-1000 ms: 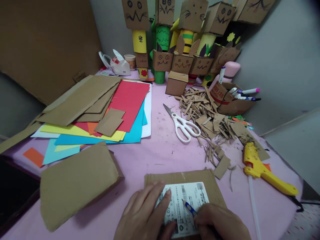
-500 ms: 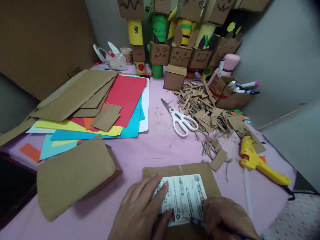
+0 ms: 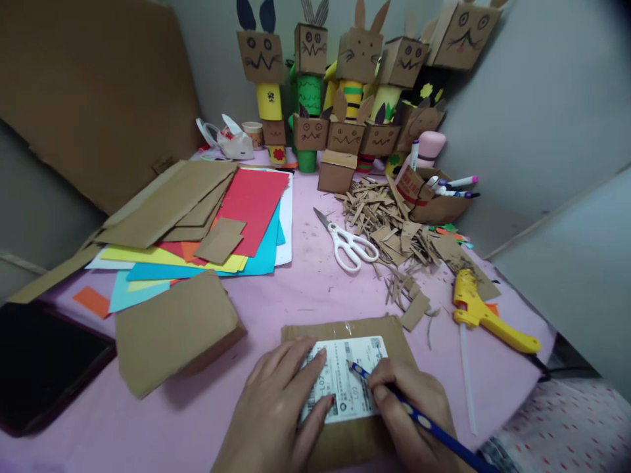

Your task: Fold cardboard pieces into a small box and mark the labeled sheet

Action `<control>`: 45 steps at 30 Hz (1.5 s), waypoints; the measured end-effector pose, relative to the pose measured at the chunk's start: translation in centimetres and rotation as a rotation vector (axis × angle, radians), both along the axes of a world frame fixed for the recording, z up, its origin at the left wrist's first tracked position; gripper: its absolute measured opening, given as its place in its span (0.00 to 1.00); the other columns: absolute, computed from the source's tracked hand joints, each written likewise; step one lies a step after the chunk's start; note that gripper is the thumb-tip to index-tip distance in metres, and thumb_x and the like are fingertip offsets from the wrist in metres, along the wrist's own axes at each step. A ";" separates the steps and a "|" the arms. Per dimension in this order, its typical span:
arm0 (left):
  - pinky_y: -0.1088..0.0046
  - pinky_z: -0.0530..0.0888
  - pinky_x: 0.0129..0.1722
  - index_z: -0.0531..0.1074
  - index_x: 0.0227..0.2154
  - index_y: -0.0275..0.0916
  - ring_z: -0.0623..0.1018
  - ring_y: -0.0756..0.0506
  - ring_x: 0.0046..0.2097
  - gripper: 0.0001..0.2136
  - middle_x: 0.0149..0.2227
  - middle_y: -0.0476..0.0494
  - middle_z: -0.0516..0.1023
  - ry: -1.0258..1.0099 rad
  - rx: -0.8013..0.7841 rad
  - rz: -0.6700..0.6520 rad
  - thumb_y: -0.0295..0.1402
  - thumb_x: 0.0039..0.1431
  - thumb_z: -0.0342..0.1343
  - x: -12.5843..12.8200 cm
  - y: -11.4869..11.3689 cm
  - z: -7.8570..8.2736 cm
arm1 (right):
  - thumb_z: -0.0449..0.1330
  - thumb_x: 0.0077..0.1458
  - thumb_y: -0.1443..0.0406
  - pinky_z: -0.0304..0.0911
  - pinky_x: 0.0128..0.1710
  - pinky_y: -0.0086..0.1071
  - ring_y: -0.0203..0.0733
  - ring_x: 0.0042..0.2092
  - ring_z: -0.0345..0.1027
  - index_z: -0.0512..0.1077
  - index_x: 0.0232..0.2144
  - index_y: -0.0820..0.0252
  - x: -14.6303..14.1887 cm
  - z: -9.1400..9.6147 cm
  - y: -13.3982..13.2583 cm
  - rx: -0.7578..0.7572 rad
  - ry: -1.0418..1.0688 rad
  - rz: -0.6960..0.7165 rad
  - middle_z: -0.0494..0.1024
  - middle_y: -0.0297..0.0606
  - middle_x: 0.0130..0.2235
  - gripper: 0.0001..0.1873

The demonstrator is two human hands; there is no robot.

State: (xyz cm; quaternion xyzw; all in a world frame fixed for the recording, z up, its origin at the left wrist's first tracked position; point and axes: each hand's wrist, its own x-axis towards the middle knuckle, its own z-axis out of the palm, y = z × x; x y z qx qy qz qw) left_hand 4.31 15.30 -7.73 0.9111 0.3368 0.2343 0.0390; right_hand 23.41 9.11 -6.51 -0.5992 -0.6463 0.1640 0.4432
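A flat cardboard piece (image 3: 340, 328) with a white shipping label (image 3: 345, 381) lies on the pink table at the near edge. My left hand (image 3: 280, 410) lies on it, fingers spread flat across the label's left side. My right hand (image 3: 411, 410) grips a blue pencil (image 3: 419, 419), its tip touching the label near the middle. White-handled scissors (image 3: 348, 244) lie beyond the cardboard piece, apart from both hands.
A loose cardboard sheet (image 3: 175, 328) lies to the left, coloured paper and cardboard stacked (image 3: 207, 223) behind it. Cardboard scraps (image 3: 399, 230), a yellow glue gun (image 3: 486, 315) and a box of markers (image 3: 438, 197) are at right. Cardboard figures (image 3: 345, 85) line the back wall. A dark tablet (image 3: 44, 361) sits at far left.
My right hand has lifted the pencil tip from the label's lower right corner up to its middle. My left hand stays flat on the label. The view has tilted upward.
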 end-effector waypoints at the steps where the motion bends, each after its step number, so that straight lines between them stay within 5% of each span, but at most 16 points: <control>1: 0.56 0.78 0.42 0.70 0.50 0.38 0.75 0.38 0.49 0.17 0.50 0.36 0.75 -0.003 -0.010 0.005 0.35 0.59 0.54 0.0 -0.1 0.0 | 0.49 0.53 0.70 0.53 0.23 0.25 0.31 0.21 0.62 0.64 0.23 0.57 0.0 0.0 0.0 -0.009 0.011 0.012 0.64 0.26 0.19 0.09; 5: 0.55 0.77 0.44 0.70 0.50 0.40 0.75 0.38 0.50 0.16 0.51 0.37 0.75 -0.011 -0.049 0.014 0.35 0.59 0.53 -0.2 -0.3 0.1 | 0.48 0.52 0.70 0.52 0.23 0.25 0.31 0.21 0.60 0.63 0.20 0.57 0.1 0.3 -0.3 -0.053 0.043 0.026 0.62 0.26 0.18 0.10; 15: 0.52 0.76 0.46 0.71 0.50 0.41 0.74 0.37 0.51 0.16 0.52 0.36 0.74 -0.020 -0.105 0.037 0.34 0.59 0.53 -0.1 -0.4 0.1 | 0.47 0.59 0.67 0.55 0.27 0.26 0.35 0.27 0.62 0.67 0.30 0.56 -0.3 0.5 0.7 -0.248 0.090 0.000 0.69 0.28 0.25 0.10; 45: 0.53 0.74 0.48 0.72 0.48 0.39 0.74 0.37 0.51 0.15 0.52 0.36 0.74 -0.032 -0.108 0.049 0.33 0.58 0.54 0.1 -0.6 0.6 | 0.46 0.49 0.70 0.48 0.23 0.28 0.33 0.23 0.57 0.59 0.19 0.56 -0.1 -0.3 -1.8 -0.211 0.155 0.114 0.61 0.26 0.19 0.10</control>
